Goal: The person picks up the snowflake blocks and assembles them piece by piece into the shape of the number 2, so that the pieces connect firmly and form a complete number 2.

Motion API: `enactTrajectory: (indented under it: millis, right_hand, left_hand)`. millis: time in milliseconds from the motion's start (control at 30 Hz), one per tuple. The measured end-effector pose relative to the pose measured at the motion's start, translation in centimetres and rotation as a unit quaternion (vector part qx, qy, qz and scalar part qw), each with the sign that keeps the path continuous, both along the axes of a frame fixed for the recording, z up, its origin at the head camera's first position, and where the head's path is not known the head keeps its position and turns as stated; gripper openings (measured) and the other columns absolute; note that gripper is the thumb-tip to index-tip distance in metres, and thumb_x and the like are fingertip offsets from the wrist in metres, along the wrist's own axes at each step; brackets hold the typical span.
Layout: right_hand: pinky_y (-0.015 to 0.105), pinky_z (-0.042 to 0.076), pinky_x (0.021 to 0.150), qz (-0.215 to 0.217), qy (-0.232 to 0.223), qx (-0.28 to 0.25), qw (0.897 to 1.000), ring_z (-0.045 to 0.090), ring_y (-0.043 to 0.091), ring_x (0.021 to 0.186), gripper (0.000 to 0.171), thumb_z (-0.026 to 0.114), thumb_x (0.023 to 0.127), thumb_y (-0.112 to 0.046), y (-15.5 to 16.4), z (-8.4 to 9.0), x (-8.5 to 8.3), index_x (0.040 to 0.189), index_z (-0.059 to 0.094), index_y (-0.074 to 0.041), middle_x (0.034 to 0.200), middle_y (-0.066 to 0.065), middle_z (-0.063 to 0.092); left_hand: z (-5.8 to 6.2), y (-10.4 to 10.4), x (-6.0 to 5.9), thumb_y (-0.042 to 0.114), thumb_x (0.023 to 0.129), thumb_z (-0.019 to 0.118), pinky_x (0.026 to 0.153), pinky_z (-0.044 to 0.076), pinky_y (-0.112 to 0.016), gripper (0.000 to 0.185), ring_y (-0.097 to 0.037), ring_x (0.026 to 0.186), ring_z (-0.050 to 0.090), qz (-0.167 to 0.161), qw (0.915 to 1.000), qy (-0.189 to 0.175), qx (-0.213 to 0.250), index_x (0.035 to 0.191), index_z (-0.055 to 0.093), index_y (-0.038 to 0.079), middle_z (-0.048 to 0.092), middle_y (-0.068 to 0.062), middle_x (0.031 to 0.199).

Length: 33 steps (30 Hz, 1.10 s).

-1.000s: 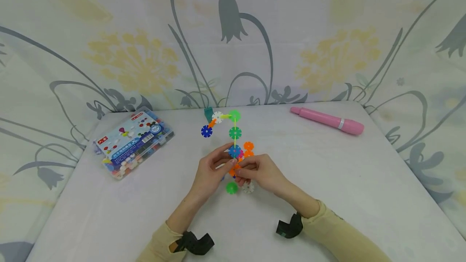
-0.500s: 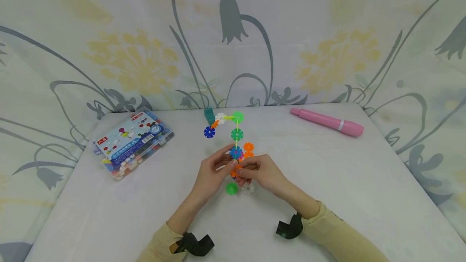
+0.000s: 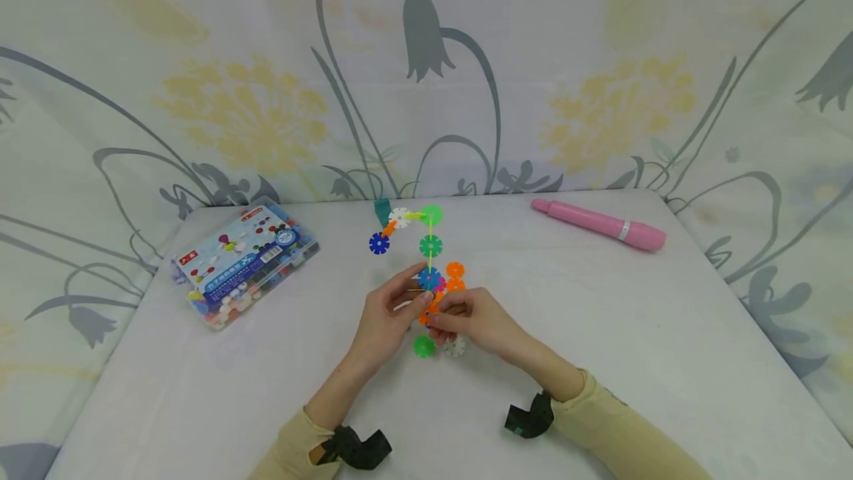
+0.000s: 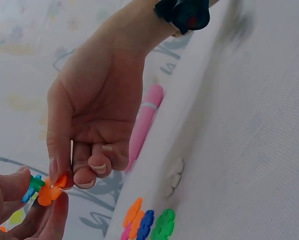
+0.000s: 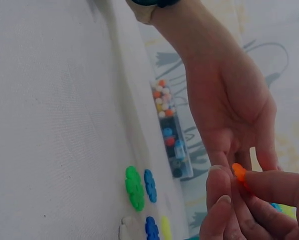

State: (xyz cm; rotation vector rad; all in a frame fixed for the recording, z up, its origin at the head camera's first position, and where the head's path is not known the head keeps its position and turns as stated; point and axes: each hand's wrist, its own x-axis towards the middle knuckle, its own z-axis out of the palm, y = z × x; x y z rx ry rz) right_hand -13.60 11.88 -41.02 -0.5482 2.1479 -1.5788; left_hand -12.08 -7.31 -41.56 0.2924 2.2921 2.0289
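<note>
Above the middle of the white table [image 3: 620, 332], both hands meet on a chain of plastic snowflake discs [image 3: 430, 246]. My left hand [image 3: 415, 301] pinches the chain's lower end from the left, by a blue disc [image 3: 429, 278]. From the right, my right hand [image 3: 441, 317] pinches an orange disc [image 4: 50, 190] at the same spot; that orange disc [image 5: 238, 172] shows between my right fingertips. The chain rises away from me and bends left through green, white and orange discs to a dark blue disc [image 3: 378, 243]. A loose green disc [image 3: 423, 347] and a white disc [image 3: 455, 347] lie under the hands.
A clear plastic box of discs [image 3: 245, 261] lies at the table's left. A pink pen [image 3: 600, 222] lies at the back right. A flowered cloth [image 3: 426, 65] hangs behind the table. Several discs [image 5: 139, 187] lie flat on the table near the hands.
The chain's far end swayed slightly right, then back left. Both hands keep their pinch in the same place.
</note>
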Motion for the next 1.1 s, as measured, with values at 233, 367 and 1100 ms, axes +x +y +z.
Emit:
enactTrajectory:
  millis: [233,367,1100]
  right_hand:
    - [0.034,0.059,0.066,0.006,0.01,0.007,1.0,0.069,0.027,0.069,0.02,0.069,0.094,-0.018,-0.14,-0.34,0.36,0.092,0.075,0.002,0.075,0.009,0.072]
    - [0.034,0.06,0.069,-0.008,0.009,0.001,1.0,0.071,0.026,0.072,0.023,0.07,0.094,-0.021,-0.33,-0.53,0.57,0.095,0.075,0.002,0.079,0.009,0.074]
    - [0.03,0.06,0.076,-0.037,-0.012,-0.047,0.998,0.075,0.023,0.078,0.019,0.068,0.096,-0.017,-0.18,-0.68,0.34,0.101,0.07,0.001,0.085,0.012,0.076]
  left_hand:
    - [0.1,-0.23,-0.01,0.012,0.098,0.063,0.092,0.055,-0.025,0.047,-0.028,0.11,0.067,0.004,0.9999,-0.001,0.012,0.145,0.054,0.015,0.066,-0.015,0.119]
    - [0.58,-0.54,0.02,0.009,0.099,0.062,0.093,0.055,-0.028,0.047,-0.03,0.108,0.068,0.011,0.9997,0.003,0.023,0.144,0.054,0.016,0.066,-0.017,0.116]
    - [0.67,-0.17,0.0,0.009,0.097,0.065,0.094,0.054,-0.026,0.046,-0.027,0.111,0.065,0.008,0.9998,0.001,0.02,0.142,0.056,0.014,0.066,-0.014,0.117]
